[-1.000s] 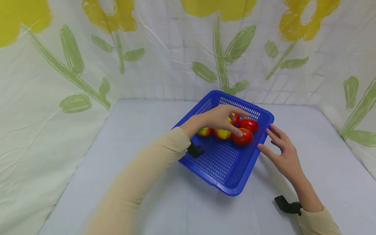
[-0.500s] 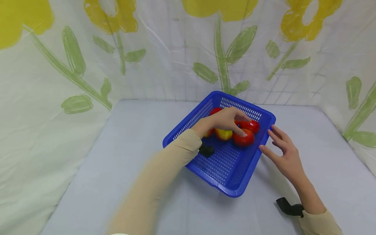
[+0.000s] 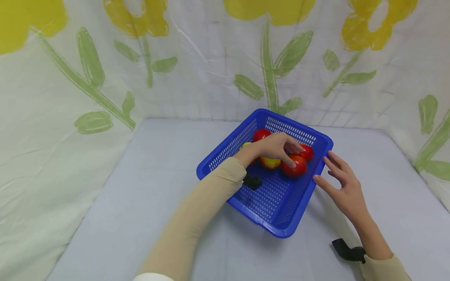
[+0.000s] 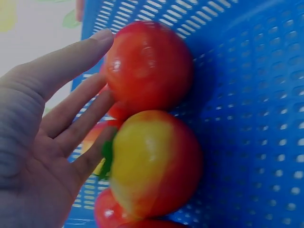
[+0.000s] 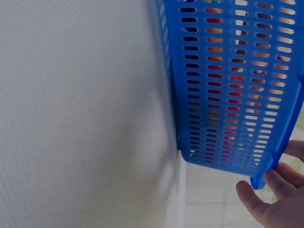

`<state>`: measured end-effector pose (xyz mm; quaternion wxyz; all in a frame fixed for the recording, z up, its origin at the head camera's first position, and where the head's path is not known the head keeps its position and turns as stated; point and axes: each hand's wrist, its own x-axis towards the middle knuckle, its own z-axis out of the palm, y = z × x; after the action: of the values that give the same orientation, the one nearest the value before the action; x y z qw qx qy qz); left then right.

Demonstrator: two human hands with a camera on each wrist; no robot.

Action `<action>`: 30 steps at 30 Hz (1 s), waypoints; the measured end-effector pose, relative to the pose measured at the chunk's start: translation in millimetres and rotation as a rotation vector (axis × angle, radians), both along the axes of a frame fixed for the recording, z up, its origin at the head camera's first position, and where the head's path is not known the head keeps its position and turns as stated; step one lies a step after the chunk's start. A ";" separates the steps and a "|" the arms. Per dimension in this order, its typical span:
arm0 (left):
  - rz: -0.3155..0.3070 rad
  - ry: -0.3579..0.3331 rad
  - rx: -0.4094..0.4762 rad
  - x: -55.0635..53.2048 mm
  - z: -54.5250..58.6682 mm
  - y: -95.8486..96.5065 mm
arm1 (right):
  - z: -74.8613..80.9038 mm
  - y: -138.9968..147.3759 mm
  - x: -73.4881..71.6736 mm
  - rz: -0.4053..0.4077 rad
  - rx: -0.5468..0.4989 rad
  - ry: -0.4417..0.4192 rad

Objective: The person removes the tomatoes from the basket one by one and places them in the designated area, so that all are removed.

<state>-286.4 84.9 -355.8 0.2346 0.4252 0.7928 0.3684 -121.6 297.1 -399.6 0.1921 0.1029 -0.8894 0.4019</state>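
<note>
We're reaching our L hand [image 3: 277, 147] into the blue basket [image 3: 270, 199] on the counter [image 3: 175, 156], fingers loose, gripping nothing, thumb lying at the front red fruit [image 3: 294, 167], touching or just short, can't tell; our R hand [image 3: 346, 191] is meeting the rim w/ spread fingertips, not clasping it; the rear red fruit [image 3: 308, 152] is sitting behind, the yellow-red fruit [image 4: 152, 161] right beside the front one; we're worrying abt glossy skin slipping if only the thumb's pressing, poss sending it rolling toward the bare near end; neighbours are lying close, so they're prob shifting too; w/ R contact looking that light, we're risking the basket skidding if we're pushing sideways
</note>
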 end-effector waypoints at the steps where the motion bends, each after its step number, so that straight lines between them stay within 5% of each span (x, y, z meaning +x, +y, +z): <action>1: 0.001 -0.003 0.008 -0.5 -0.6 0.0 | 0.0 0.1 -0.6 0.001 -0.001 0.001; 7: -0.015 -0.003 0.035 -1.6 -5.2 1.5 | 0.8 -0.1 -1.6 -0.006 0.007 -0.014; 22: -0.007 0.086 -0.130 4.2 -8.7 3.2 | -1.0 -0.7 1.2 -0.017 0.010 -0.027; 30: -0.033 0.103 -0.127 2.4 -11.5 6.6 | -0.1 -1.2 2.4 -0.021 0.008 -0.020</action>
<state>-284.0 91.4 -367.3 0.2261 0.4406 0.8186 0.2911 -119.2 296.0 -399.7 0.1870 0.0901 -0.8940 0.3971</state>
